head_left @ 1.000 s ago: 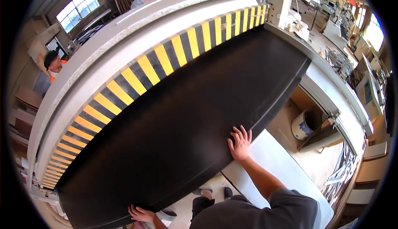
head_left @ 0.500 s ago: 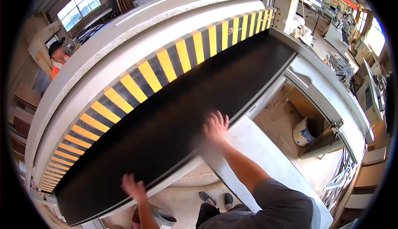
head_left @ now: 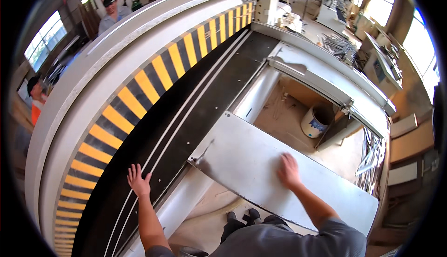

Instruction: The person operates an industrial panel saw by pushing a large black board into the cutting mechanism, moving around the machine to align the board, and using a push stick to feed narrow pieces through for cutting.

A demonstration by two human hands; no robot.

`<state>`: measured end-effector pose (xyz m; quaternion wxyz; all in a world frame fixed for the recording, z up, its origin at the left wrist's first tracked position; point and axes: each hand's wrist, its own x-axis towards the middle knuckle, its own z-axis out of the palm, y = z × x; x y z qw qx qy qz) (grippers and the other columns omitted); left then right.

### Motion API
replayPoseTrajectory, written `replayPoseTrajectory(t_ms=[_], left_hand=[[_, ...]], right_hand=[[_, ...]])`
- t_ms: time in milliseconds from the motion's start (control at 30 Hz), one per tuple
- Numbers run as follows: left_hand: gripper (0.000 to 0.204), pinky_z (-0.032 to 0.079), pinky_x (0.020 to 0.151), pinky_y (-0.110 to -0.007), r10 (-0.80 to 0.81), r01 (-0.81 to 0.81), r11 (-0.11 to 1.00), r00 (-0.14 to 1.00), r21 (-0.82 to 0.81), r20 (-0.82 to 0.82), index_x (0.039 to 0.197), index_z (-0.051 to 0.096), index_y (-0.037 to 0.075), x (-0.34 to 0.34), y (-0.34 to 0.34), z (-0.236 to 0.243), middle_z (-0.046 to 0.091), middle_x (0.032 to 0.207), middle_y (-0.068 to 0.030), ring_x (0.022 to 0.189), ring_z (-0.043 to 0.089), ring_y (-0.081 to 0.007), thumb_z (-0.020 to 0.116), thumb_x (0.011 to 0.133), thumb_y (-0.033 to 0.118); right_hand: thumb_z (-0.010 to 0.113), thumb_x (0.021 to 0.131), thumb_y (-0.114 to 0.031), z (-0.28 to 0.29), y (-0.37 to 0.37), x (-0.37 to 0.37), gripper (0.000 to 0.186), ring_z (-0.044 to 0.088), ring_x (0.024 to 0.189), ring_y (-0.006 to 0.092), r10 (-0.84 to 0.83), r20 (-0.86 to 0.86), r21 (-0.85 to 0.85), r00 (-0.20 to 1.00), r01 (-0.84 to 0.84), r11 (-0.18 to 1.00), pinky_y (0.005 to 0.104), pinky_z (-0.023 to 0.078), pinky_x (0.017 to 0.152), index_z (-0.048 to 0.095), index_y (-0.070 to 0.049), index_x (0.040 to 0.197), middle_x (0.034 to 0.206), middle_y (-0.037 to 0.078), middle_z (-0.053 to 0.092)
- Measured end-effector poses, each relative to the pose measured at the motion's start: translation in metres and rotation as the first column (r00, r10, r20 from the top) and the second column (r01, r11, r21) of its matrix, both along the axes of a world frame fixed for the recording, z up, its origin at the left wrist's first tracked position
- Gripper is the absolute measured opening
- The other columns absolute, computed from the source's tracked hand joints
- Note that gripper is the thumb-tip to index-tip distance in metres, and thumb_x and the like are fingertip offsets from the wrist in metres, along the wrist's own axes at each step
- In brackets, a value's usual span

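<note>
A long black panel (head_left: 158, 122) lies partly under a yellow-and-black striped beam (head_left: 156, 78) of a large machine, its near edge marked by two pale lines. My left hand (head_left: 138, 181) is at this near edge, fingers spread, holding nothing. The dark machine bed (head_left: 212, 96), dotted with small white spots, shows on the near side of the panel. Flat on a light grey metal plate (head_left: 247, 150) that juts out from the bed rests my right hand (head_left: 289, 171). It grips nothing.
Beyond the plate is an opening in the frame, with a white bucket (head_left: 313, 126) on the floor. Thin strips (head_left: 370, 150) lie piled at the right. Across the machine stand two people, one in grey (head_left: 111, 15) and one in orange (head_left: 36, 101).
The black panel has slid away from me, further under the striped beam, baring the spotted bed. My right hand has moved from the panel's near edge onto the plate. The view has shifted.
</note>
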<state>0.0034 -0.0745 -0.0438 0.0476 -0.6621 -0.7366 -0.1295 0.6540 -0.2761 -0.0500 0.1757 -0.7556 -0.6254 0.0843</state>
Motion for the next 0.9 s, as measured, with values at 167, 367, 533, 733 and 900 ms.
replayPoseTrajectory(t_ms=[167,367,533,733,900], left_hand=[[0.074,0.024,0.121,-0.058,0.139,-0.144,0.989,0.984,-0.036,-0.112,0.154,0.043,0.023,-0.027,0.099,-0.015,0.039,0.161,-0.0073,0.149,0.035,-0.0331,0.064,0.092,0.056],[0.077,0.019,0.123,-0.057,0.453,-0.450,0.892,0.888,0.046,-0.083,0.158,0.032,0.011,0.069,0.168,-0.042,0.029,0.164,-0.0202,0.152,0.026,-0.0378,0.036,0.103,0.064],[0.069,0.028,0.118,-0.058,-0.049,0.041,0.987,0.998,0.157,0.049,0.154,0.039,0.007,0.244,0.132,-0.049,0.034,0.160,-0.0247,0.146,0.035,-0.0414,0.044,0.104,0.054],[0.064,0.026,0.120,-0.056,-0.580,0.556,0.814,0.794,0.168,0.185,0.153,0.040,0.006,0.464,-0.030,-0.061,0.033,0.161,-0.0228,0.148,0.033,-0.0393,0.056,0.101,0.039],[0.065,0.019,0.124,-0.051,-0.865,0.880,0.472,0.450,0.055,0.222,0.153,0.040,0.007,0.650,-0.297,-0.026,0.031,0.163,-0.0170,0.151,0.027,-0.0344,0.060,0.098,0.035]], right_hand=[[0.064,0.090,-0.020,0.040,-0.250,0.039,0.074,0.023,0.151,0.0431,-0.511,0.256,-0.161,0.821,0.557,0.815,0.0531,0.017,0.124,0.032,0.000,0.154,0.162,0.026,0.028],[0.057,0.097,-0.027,0.038,-0.491,-0.034,0.073,0.017,0.154,0.0403,-0.862,0.344,-0.181,0.371,0.928,0.327,0.0512,0.013,0.125,0.025,-0.003,0.158,0.165,0.024,0.021],[0.056,0.100,-0.029,0.023,-0.670,-0.122,0.071,0.018,0.154,0.0389,-0.910,0.412,-0.185,-0.049,0.973,-0.136,0.0500,0.014,0.125,0.025,-0.003,0.158,0.166,0.023,0.021],[0.058,0.099,-0.029,0.013,-0.794,-0.218,0.071,0.017,0.154,0.0395,-0.884,0.326,-0.243,-0.335,0.874,-0.421,0.0493,0.015,0.125,0.026,-0.001,0.157,0.165,0.023,0.022],[0.063,0.095,-0.027,-0.047,-0.926,-0.315,0.074,0.022,0.152,0.0404,-0.747,0.260,-0.277,-0.612,0.694,-0.665,0.0498,0.021,0.124,0.029,-0.001,0.155,0.163,0.025,0.025]])
